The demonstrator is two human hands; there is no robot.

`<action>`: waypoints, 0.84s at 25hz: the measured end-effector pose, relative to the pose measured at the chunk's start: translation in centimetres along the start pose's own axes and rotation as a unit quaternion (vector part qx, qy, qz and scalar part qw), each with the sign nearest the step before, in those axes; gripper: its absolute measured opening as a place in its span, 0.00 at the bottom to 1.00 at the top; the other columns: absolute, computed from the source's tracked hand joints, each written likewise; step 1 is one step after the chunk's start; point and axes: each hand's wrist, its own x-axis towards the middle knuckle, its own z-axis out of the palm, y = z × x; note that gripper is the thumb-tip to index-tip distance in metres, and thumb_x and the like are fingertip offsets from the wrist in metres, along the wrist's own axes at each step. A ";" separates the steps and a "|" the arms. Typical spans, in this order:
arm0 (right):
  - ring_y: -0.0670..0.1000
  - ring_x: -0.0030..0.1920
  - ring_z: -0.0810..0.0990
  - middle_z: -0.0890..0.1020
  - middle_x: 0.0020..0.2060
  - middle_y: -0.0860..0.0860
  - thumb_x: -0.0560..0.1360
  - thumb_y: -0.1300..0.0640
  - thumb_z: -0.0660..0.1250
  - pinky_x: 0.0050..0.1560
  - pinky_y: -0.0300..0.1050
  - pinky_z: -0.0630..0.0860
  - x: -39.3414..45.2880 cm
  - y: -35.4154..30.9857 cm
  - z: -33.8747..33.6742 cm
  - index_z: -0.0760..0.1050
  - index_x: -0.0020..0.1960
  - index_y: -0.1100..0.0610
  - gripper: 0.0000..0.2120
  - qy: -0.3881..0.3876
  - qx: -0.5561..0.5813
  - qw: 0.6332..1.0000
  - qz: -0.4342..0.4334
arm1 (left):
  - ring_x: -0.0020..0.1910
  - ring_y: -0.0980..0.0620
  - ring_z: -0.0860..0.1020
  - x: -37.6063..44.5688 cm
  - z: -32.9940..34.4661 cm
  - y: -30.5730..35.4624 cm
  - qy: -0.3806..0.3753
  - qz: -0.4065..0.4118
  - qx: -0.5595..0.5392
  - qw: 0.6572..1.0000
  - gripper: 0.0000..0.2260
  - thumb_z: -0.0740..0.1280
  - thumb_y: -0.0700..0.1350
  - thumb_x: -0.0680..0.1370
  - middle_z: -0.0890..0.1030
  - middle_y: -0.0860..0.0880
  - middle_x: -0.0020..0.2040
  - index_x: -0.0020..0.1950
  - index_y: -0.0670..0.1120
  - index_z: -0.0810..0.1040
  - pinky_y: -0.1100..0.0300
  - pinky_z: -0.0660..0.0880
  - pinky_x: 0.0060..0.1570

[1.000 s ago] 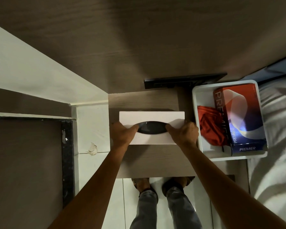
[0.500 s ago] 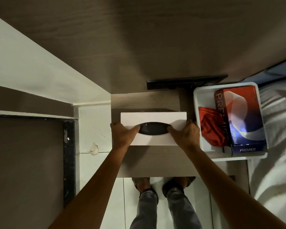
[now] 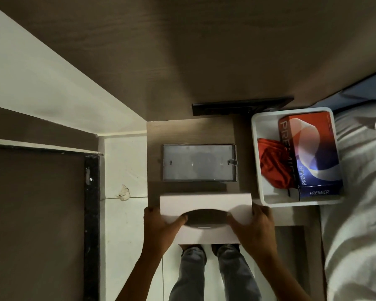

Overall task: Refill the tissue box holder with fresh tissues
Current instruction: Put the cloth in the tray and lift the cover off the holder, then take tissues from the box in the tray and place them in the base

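The white holder cover [image 3: 206, 203] with a dark oval slot is lifted off and held toward me above the small wooden table's front edge. My left hand [image 3: 161, 229] grips its left end, thumb at the slot. My right hand [image 3: 253, 229] grips its right end the same way. The grey rectangular holder base [image 3: 199, 162] lies bare on the table, nothing in it. A red and blue PREMIER tissue box [image 3: 310, 153] lies in a white tray [image 3: 255, 135] to the right.
A red cloth [image 3: 274, 161] lies in the tray beside the tissue box. A black bar [image 3: 241, 105] runs along the wall behind the table [image 3: 189, 131]. White bedding [image 3: 360, 192] fills the right side. My legs and feet stand below on the tiled floor.
Both hands have lifted the white cover off the base and drawn it toward me. The grey base, hidden before, is now uncovered.
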 end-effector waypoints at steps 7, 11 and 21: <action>0.59 0.66 0.75 0.71 0.68 0.56 0.70 0.48 0.80 0.65 0.57 0.79 2.3 1.6 3.2 0.67 0.75 0.53 0.39 0.013 0.004 1.000 0.010 | 0.54 0.50 0.77 1.1 1.7 -1.7 0.034 -0.003 0.002 0.999 0.33 0.84 0.57 0.67 0.84 0.44 0.62 0.66 0.44 0.80 0.49 0.81 0.63; 0.58 0.67 0.73 0.70 0.69 0.56 0.71 0.48 0.79 0.66 0.57 0.78 3.5 1.6 3.8 0.66 0.77 0.52 0.39 0.024 0.029 0.999 -0.001 | 0.53 0.50 0.77 2.0 2.3 -1.2 0.058 0.026 -0.018 0.998 0.30 0.85 0.55 0.67 0.83 0.44 0.61 0.63 0.43 0.82 0.54 0.80 0.58; 0.58 0.67 0.75 0.73 0.67 0.55 0.69 0.40 0.80 0.67 0.59 0.78 4.2 1.8 3.9 0.70 0.73 0.55 0.39 0.030 0.031 0.999 -0.025 | 0.57 0.47 0.80 3.3 2.6 -1.8 0.052 0.050 -0.020 0.997 0.31 0.85 0.56 0.66 0.83 0.44 0.62 0.64 0.44 0.81 0.56 0.79 0.57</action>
